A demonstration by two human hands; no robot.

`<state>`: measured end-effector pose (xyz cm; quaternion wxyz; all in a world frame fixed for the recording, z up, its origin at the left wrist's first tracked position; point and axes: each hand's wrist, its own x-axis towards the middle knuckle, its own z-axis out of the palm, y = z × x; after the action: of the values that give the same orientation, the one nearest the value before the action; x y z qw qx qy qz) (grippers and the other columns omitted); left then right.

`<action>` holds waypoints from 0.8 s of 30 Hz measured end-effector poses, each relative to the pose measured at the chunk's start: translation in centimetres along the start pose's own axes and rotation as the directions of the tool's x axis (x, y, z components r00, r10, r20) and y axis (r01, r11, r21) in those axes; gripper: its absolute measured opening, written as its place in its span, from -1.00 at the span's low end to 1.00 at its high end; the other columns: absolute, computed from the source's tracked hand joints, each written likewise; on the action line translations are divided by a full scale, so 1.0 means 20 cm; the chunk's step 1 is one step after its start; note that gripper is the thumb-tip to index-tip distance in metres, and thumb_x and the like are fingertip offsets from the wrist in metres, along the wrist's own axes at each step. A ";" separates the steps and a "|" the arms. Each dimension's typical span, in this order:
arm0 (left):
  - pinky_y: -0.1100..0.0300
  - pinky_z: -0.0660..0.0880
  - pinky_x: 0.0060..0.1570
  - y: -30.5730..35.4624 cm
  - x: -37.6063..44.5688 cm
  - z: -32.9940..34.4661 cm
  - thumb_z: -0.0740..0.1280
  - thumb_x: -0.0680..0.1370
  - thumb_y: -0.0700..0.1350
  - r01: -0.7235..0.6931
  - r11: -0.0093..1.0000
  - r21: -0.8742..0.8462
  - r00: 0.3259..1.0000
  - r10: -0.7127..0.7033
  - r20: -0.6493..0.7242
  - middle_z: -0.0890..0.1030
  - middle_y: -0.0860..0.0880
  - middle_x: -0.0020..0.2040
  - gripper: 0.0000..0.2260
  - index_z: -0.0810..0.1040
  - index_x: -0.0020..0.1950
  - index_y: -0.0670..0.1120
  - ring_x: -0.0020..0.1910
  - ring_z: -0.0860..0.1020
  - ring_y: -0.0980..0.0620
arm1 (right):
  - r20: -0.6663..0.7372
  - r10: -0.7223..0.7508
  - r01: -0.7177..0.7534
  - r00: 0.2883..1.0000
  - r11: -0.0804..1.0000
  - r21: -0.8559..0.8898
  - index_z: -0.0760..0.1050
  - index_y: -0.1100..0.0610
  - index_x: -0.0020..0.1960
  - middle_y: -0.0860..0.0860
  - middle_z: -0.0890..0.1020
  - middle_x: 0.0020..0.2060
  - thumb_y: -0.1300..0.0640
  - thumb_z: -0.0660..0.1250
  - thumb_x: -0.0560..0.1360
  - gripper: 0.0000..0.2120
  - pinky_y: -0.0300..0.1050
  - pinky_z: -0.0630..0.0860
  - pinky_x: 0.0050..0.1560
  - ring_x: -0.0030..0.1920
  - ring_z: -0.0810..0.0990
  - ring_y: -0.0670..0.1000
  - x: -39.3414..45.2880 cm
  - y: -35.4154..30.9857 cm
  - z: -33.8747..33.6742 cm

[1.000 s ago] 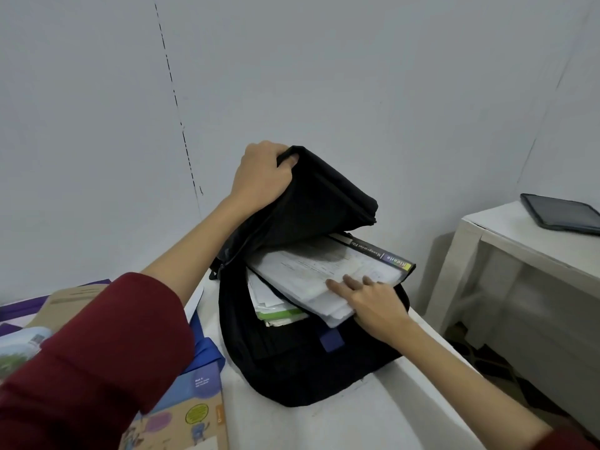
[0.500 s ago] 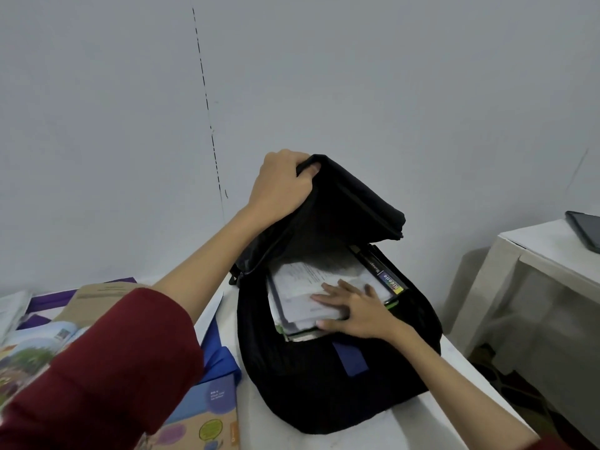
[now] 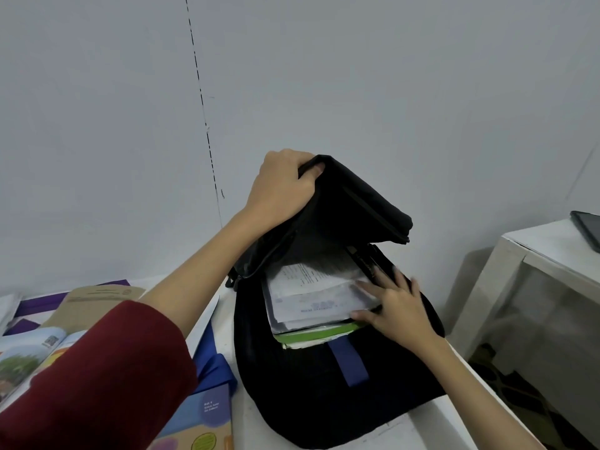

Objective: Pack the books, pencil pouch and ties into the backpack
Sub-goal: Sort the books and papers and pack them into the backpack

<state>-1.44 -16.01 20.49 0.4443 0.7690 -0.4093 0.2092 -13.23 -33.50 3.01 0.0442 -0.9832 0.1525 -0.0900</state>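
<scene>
**Ana:** Head view, starting at the left: what's on that end of the worktop (image 3: 422,430)?

**Ben:** Loose books (image 3: 35,349), one lying open, a brown one (image 3: 97,300) behind it, and a blue-covered one (image 3: 207,417) at the near edge. My guess is they're next to be packed, which is why they sit within reach of the backpack (image 3: 311,394). I can't pick out a pencil pouch or ties with any certainty.

**Ana:** And the left hand (image 3: 282,190)?

**Ben:** Its grip is clamped on the top edge of the backpack's flap, fingers curled over the fabric. It holds the flap up and back so the mouth gapes open.

**Ana:** What's inside?

**Ben:** A stack of papers and books (image 3: 311,300) with a green-edged book (image 3: 318,332) underneath, partly inside the main compartment and leaning against the back wall.

**Ana:** The right hand (image 3: 396,306)?

**Ben:** Fingers straight and spread, resting flat on the stack's right edge, thumb at its lower corner. It looks like a push to seat the stack deeper.

**Ana:** Further right?

**Ben:** A separate white table (image 3: 545,251) with a dark tablet (image 3: 587,228), well apart.
</scene>
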 end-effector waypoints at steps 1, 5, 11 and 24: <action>0.23 0.13 -0.43 -0.01 0.00 0.00 0.26 0.55 -0.15 0.001 1.000 -0.005 1.000 -0.001 0.000 0.24 0.08 -0.58 -0.57 0.22 -0.50 0.00 -0.53 0.22 0.11 | 0.008 0.046 -0.046 0.999 0.998 0.041 0.23 -0.18 0.45 0.01 0.02 0.54 -0.34 0.23 0.43 -0.36 0.09 0.00 0.46 0.52 -0.01 0.17 -0.01 0.03 0.01; 0.30 0.11 -0.47 -0.01 0.00 0.02 0.26 0.55 -0.16 0.012 1.000 -0.023 1.000 -0.012 0.000 0.27 0.12 -0.63 -0.56 0.21 -0.50 0.02 -0.55 0.24 0.13 | 0.038 0.044 -0.050 0.998 0.985 0.164 0.25 -0.06 0.47 0.11 -0.09 0.54 -0.23 0.20 0.51 -0.42 0.04 0.21 0.40 0.47 0.09 0.21 -0.02 0.02 0.06; 0.23 0.13 -0.44 -0.02 -0.06 0.04 0.25 0.56 -0.15 0.063 0.998 0.027 0.998 -0.063 0.012 0.25 0.09 -0.57 -0.57 0.22 -0.49 0.01 -0.53 0.23 0.11 | -0.249 0.053 -0.023 0.967 0.992 0.124 0.56 0.05 0.22 0.09 0.43 0.37 -0.23 0.24 0.49 -0.54 0.14 0.36 0.28 0.33 0.35 0.17 -0.07 0.00 0.04; 0.34 0.51 -0.25 -0.35 -0.70 -0.15 0.34 0.54 -0.08 0.503 0.864 -0.022 0.663 -0.369 0.652 0.67 0.00 -0.02 -0.76 0.57 0.20 0.00 -0.08 0.64 0.10 | -0.421 -0.183 0.342 0.888 0.876 0.339 0.62 0.14 -0.11 -0.02 0.66 -0.24 0.09 0.31 0.52 -0.84 -0.07 0.38 0.06 -0.18 0.59 0.01 -0.10 -0.50 -0.09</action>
<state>-3.66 -5.36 8.76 0.3941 0.8203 -0.3549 -0.2143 -12.55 -23.42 5.53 0.2035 -0.9281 -0.0012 -0.3117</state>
